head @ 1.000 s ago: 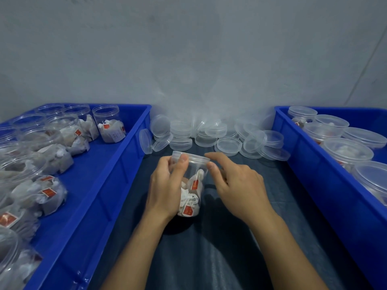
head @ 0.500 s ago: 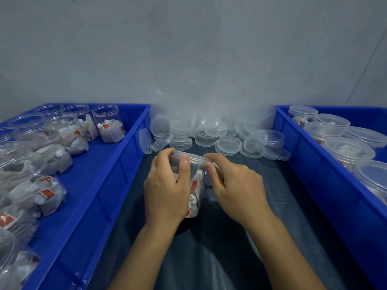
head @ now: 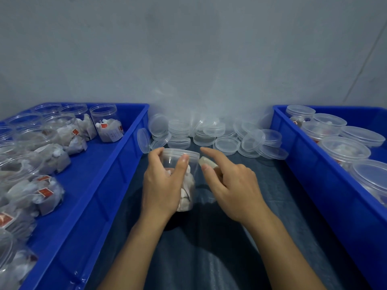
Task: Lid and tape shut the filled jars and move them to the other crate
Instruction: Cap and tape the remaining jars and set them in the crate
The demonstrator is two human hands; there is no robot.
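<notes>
Your left hand (head: pixel 165 181) grips the lidded jar (head: pixel 181 176) while your right hand (head: pixel 228 183) pinches a tape strip (head: pixel 206 161) (barely visible), which could easily stick crooked or fold.

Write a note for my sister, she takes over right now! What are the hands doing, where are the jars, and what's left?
Left hand grips the jar on the dark cloth between the crates; its lid is already on.
Right hand is beside the jar, pinching what looks like a strip of tape near the lid's edge.
Left crate: filled jars with no lids.
Right crate: lidded jars.
Spare lids are piled at the back, between the crates.
Left to do: tape this jar, put it in the right crate, then lid and tape the rest.
</notes>
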